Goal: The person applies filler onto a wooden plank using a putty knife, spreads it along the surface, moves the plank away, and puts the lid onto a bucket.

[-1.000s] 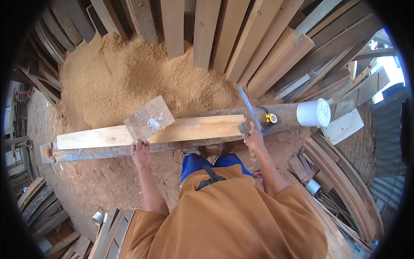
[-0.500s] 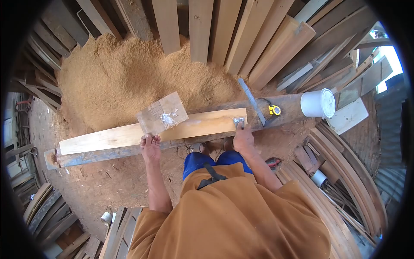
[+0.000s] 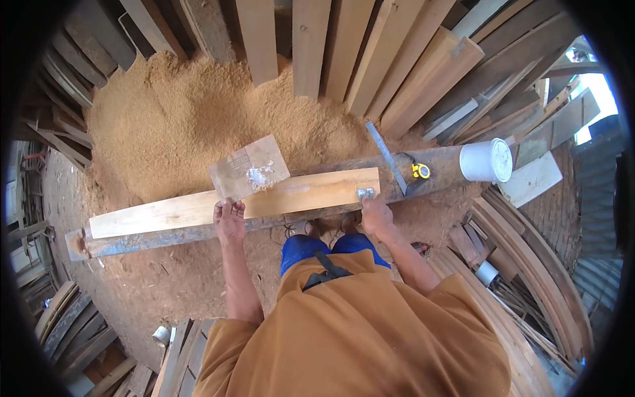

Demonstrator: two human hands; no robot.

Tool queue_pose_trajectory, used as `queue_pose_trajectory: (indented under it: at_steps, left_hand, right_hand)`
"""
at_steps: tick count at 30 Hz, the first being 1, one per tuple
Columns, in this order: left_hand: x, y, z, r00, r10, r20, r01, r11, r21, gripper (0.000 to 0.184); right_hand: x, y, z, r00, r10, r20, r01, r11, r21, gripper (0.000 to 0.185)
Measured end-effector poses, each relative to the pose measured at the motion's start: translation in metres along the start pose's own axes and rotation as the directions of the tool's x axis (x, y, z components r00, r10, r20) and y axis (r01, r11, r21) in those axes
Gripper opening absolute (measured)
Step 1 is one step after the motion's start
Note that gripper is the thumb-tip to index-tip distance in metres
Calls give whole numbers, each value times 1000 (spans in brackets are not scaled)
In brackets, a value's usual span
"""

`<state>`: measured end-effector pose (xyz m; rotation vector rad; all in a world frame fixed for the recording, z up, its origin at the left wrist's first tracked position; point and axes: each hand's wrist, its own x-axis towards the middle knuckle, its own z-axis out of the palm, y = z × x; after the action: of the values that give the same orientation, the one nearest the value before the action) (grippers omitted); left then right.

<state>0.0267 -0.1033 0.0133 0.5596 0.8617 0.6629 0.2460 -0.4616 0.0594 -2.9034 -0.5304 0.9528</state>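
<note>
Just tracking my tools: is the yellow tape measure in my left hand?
No, the yellow tape measure lies near the white bucket, while your left hand holds a flat board.

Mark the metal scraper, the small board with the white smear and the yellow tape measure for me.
Metal scraper [image 3: 364,193], head view: on its blade.
Small board [image 3: 242,160], head view: bare face beside the smear.
Tape measure [image 3: 421,171], head view: on its yellow case.

Both hands forward, in closed grips
</note>
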Motion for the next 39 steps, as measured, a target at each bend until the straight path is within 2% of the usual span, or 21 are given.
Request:
queue_pose_trajectory:
  at_steps: [3, 7, 10, 13, 16, 17, 18, 19, 20, 21, 22, 25, 28, 31, 34, 39]
  left_hand:
    - [4, -3, 5, 999, 11, -32, -11, 1000, -2, 9]
    - [3, 2, 17, 999, 34, 7, -34, 999, -10, 8]
    - [3, 2, 17, 1000, 19, 14, -19, 1000, -15, 8]
    - [2, 2, 9, 1000, 9, 7, -9, 1000, 8, 9]
    - [2, -5, 16, 1000, 5, 4, -5, 1000, -8, 9]
    - [2, -7, 19, 1000, -3, 8, 3, 1000, -12, 9]
    - [3, -10, 23, 1000, -2, 7, 2, 1000, -19, 9]
    - [2, -10, 22, 999, -11, 33, 12, 999, -33, 9]
    - [2, -16, 25, 998, -23, 61, 25, 999, -38, 9]
    - [2, -21, 30, 994, -40, 98, 44, 998, -38, 9]
    - [1, -30, 41, 992, -61, 113, 65, 997, -28, 8]
    - [-15, -59, 75, 979, -116, 169, 116, 993, 9, 8]
    - [-36, -97, 115, 952, -188, 243, 190, 982, 17, 8]
    - [-62, -146, 169, 920, -314, 233, 295, 949, 113, 9]
    - [-91, -199, 235, 861, -416, 291, 382, 908, 170, 10]
    - [-133, -285, 358, 739, -539, 403, 411, 836, 365, 14]
  right_hand:
    - [3, 14, -18, 992, -82, 98, 91, 992, -90, 27]
    - [25, -2, -56, 992, -107, -60, 109, 993, 37, 28]
    - [37, -11, -34, 998, -62, 21, 63, 997, -52, 26]
    - [0, -6, -31, 983, -110, 148, 132, 980, -150, 26]
    - [-11, 25, -54, 927, -65, 369, 128, 981, -148, 27]
    - [-11, 54, -49, 942, -224, 250, 272, 946, -176, 26]
    - [-2, 91, -33, 910, -392, 135, 413, 882, -226, 26]
    - [0, 108, -26, 833, -553, 37, 539, 792, -287, 25]
    - [-7, 105, -36, 948, -315, -39, 317, 940, 128, 24]
    - [-25, 88, -58, 999, -39, -6, 36, 847, 531, 24]
    - [-35, 82, -73, 971, 203, 128, -218, 526, 822, 24]
    - [-26, 111, -66, 964, 260, 53, -132, 294, 947, 23]
    - [-21, 130, -84, 955, 288, 68, -94, 77, 993, 25]
    - [-10, 166, -100, 972, 236, -14, -9, 96, 995, 28]
    - [-3, 204, -124, 971, 231, -67, 44, 104, 994, 34]
    - [-10, 296, -169, 884, 375, -278, 231, 166, 959, 29]
